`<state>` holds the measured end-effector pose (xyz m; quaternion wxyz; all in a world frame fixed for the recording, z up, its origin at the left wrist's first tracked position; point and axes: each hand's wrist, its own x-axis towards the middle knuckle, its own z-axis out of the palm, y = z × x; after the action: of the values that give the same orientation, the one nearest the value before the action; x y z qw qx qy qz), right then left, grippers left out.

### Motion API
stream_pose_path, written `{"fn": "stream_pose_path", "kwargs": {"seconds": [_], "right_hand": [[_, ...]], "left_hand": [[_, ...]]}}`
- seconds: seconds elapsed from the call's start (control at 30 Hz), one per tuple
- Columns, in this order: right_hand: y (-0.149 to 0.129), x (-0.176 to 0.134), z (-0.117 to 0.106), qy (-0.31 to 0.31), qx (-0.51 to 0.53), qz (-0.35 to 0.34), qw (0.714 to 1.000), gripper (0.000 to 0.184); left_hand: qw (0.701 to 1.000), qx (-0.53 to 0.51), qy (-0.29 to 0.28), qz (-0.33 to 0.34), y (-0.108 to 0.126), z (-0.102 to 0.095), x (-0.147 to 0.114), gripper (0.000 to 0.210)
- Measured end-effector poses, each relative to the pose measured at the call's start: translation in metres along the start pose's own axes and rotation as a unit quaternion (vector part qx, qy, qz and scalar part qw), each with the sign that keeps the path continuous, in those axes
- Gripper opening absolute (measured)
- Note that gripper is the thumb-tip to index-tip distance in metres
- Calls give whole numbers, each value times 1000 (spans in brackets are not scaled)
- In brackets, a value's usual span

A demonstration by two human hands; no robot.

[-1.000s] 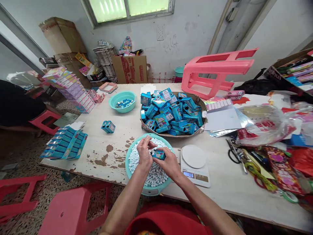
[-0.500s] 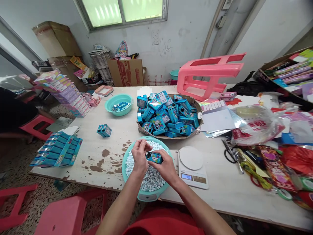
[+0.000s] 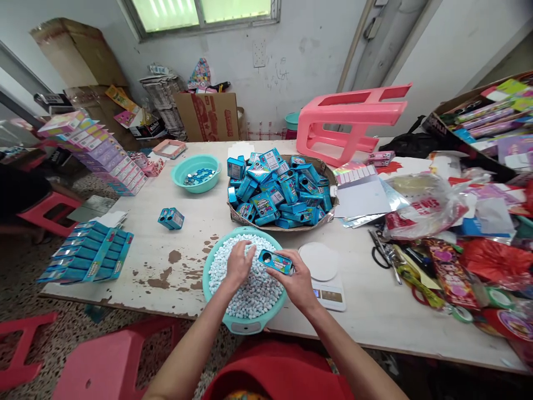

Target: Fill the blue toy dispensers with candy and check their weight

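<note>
Red garment (image 3: 283, 372) — bare hands (image 3: 300, 283)

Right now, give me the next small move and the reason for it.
I'd probably have the left grip pinch a few white pieces and bring them to the hole in the blue box: that grip is low at the pieces in the teal bowl, while the right grip holds the box with its hole uncovered. How full it is, I can't tell.

- Bright, diffuse light
- Window (image 3: 235, 9) near-blown, pale green, top of frame left of centre
- Tabletop (image 3: 375, 325) evenly lit, soft shadows
- Bottom right dark
- Wide-angle stretch toward edges; centre reasonably sharp
</note>
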<state>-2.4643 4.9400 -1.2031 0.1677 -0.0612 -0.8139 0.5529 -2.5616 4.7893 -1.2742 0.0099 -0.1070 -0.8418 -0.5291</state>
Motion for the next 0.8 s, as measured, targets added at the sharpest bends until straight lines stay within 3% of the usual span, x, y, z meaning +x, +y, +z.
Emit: {"fn": "stream_pose_path", "kwargs": {"seconds": [0.1, 0.27, 0.4, 0.5, 0.6, 0.7, 0.8], "right_hand": [[7, -1, -7, 9, -6, -3, 1000, 36], [14, -3, -13, 12, -18, 5, 1000, 36], [23, -7, -14, 12, -39, 26, 999, 37], [26, -11, -14, -4, -45, 43, 998, 37], [27, -12, -15, -17, -53, 41, 998, 37], [25, -11, -14, -16, -79, 27, 996, 38], [21, -7, -8, -31, -108, 9, 994, 37]], "left_hand": [[977, 171, -93, 90, -17, 25, -21, 39], [925, 348, -86, 125, -15, 38, -35, 40], [910, 378, -87, 146, -15, 35, -32, 27], [942, 302, -77, 124, -21, 34, -27, 25], [997, 77, -25, 17, -26, 35, -20, 20], [993, -81, 39, -71, -26, 31, -12, 22], [983, -119, 76, -114, -14, 23, -7, 31]]}}
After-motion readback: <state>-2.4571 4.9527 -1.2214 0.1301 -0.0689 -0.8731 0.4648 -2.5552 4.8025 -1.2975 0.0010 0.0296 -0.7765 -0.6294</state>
